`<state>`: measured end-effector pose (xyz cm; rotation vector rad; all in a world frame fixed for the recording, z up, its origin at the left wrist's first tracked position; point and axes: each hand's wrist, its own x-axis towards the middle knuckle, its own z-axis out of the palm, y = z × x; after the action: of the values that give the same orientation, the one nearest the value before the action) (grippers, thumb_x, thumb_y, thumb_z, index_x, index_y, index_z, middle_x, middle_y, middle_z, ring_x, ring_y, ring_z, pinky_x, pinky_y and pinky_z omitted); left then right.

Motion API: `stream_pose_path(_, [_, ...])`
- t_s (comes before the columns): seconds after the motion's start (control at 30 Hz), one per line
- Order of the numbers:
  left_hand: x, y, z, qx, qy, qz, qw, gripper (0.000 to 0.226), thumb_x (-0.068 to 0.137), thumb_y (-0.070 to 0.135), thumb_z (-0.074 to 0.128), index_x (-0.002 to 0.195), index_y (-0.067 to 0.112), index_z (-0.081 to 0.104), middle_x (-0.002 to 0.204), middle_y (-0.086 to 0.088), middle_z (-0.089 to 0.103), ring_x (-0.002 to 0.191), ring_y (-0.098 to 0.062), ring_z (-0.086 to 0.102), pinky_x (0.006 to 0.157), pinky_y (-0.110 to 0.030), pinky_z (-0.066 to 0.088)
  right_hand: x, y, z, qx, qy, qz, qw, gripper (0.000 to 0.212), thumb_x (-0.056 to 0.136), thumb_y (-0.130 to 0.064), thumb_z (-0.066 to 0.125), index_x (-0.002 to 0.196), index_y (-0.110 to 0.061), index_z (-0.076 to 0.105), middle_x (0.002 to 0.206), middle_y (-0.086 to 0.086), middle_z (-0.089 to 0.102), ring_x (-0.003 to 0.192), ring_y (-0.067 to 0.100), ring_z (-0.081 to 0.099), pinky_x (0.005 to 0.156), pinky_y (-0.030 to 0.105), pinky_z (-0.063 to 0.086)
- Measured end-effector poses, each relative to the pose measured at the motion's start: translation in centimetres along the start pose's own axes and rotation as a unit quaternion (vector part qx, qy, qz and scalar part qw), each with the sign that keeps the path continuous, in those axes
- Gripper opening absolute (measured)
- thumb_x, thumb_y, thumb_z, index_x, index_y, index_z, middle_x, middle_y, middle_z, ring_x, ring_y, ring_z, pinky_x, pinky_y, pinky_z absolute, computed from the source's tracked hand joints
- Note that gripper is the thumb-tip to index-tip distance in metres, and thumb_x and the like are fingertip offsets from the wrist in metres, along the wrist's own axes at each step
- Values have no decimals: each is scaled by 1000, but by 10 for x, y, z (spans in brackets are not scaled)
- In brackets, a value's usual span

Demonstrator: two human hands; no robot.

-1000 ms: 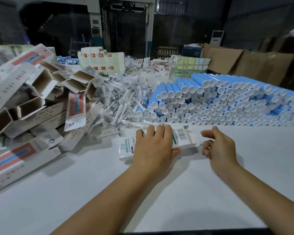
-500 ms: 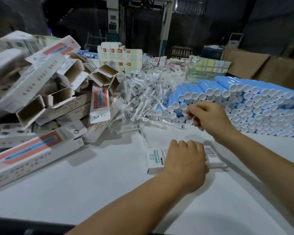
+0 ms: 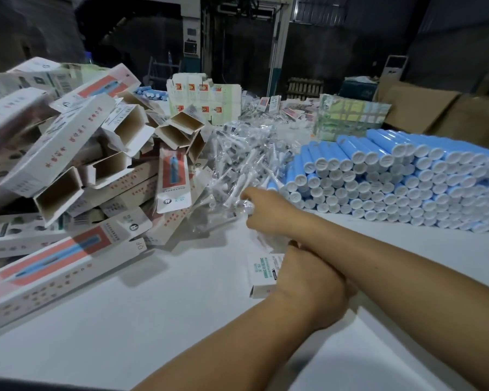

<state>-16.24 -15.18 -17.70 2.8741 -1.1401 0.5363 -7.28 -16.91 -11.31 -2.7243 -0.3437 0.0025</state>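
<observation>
A small white carton with green print (image 3: 263,273) lies flat on the white table (image 3: 153,306). My left hand (image 3: 314,286) rests on top of it, fingers curled over its far side, and most of the carton is hidden beneath. My right hand (image 3: 266,210) reaches across above the left wrist to the pile of clear-wrapped white brush heads (image 3: 243,162). Its fingers pinch one wrapped piece (image 3: 244,206) at the pile's near edge.
A heap of long white and red cartons (image 3: 68,176), several with open ends, fills the left side. Stacked blue tubes with white caps (image 3: 401,179) lie at the right. Flat printed cartons (image 3: 201,100) and a wrapped green bundle (image 3: 350,117) stand at the back.
My right hand moved from beside the carton up and left to the brush-head pile and took hold of a wrapped piece. The left hand stayed on the carton. The view swung left.
</observation>
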Motion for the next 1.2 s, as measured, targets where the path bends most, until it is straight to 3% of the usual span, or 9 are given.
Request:
stream_pose_path(0.1, [3, -2, -6, -22, 35, -36, 999, 45, 93, 47, 46, 118, 10, 53, 114, -13, 58, 101, -34, 52, 87, -44, 32, -27, 27, -32, 222, 167, 6, 961, 27, 83, -2, 60, 103, -20, 55, 66, 0, 57, 48, 16, 58, 43, 27, 48])
stream_pose_path(0.27, [5, -7, -11, -60, 66, -58, 994, 48, 89, 58, 42, 113, 16, 42, 112, -6, 53, 101, -29, 48, 85, -44, 32, -97, 99, -73, 491, 383, 90, 777, 21, 84, 2, 64, 93, -15, 55, 52, 1, 59, 43, 16, 57, 40, 24, 48])
stream_pose_path(0.47, [10, -17, -14, -47, 114, -82, 989, 51, 87, 66, 42, 110, 21, 38, 110, 2, 52, 100, -23, 48, 77, -37, 27, -146, 142, -37, 583, 462, 189, 641, 18, 85, 7, 57, 81, -9, 51, 62, 8, 54, 45, 15, 61, 43, 23, 49])
stream_pose_path(0.63, [8, -17, -17, -31, 143, -81, 986, 57, 81, 65, 50, 111, 16, 49, 102, -1, 57, 93, -26, 53, 75, -37, 31, -141, 133, -19, 526, 459, 172, 695, 16, 82, -2, 66, 78, -14, 57, 55, -6, 62, 50, 6, 60, 45, 23, 47])
stream_pose_path(0.77, [6, -13, -17, -12, 194, -59, 979, 56, 74, 59, 63, 101, 10, 59, 89, -4, 63, 77, -28, 58, 67, -37, 40, -143, 125, -12, 449, 460, 166, 748, 17, 78, -12, 74, 73, -23, 62, 63, -11, 66, 64, 4, 60, 71, 34, 49])
stream_pose_path(0.87, [7, -10, -16, -23, 218, -50, 974, 56, 68, 54, 74, 96, 8, 61, 84, -5, 63, 72, -29, 59, 63, -37, 43, -145, 114, -9, 414, 440, 134, 785, 19, 82, -14, 71, 68, -27, 68, 83, -8, 68, 90, 14, 63, 91, 39, 50])
stream_pose_path(0.97, [8, -9, -15, -28, 232, -45, 971, 58, 64, 51, 79, 95, 6, 61, 83, -6, 63, 70, -29, 60, 61, -37, 44, -145, 103, -4, 416, 348, 79, 836, 20, 95, -27, 54, 93, -40, 69, 118, 3, 56, 95, 3, 64, 88, 19, 49])
stream_pose_path(1.07, [9, -14, -14, -32, 237, -59, 969, 57, 69, 53, 75, 99, 6, 60, 85, -6, 62, 72, -30, 58, 62, -38, 43, -148, 104, -4, 472, 351, 68, 806, 26, 101, -30, 38, 116, -29, 60, 123, 8, 59, 99, 0, 63, 93, 22, 46])
stream_pose_path(1.2, [10, -22, -17, -44, 229, -103, 967, 60, 75, 60, 54, 102, 6, 59, 88, -7, 61, 77, -30, 57, 66, -39, 40, -156, 108, -8, 393, 474, 60, 785, 24, 95, -19, 45, 88, -29, 66, 108, -7, 60, 96, -4, 55, 88, 21, 40])
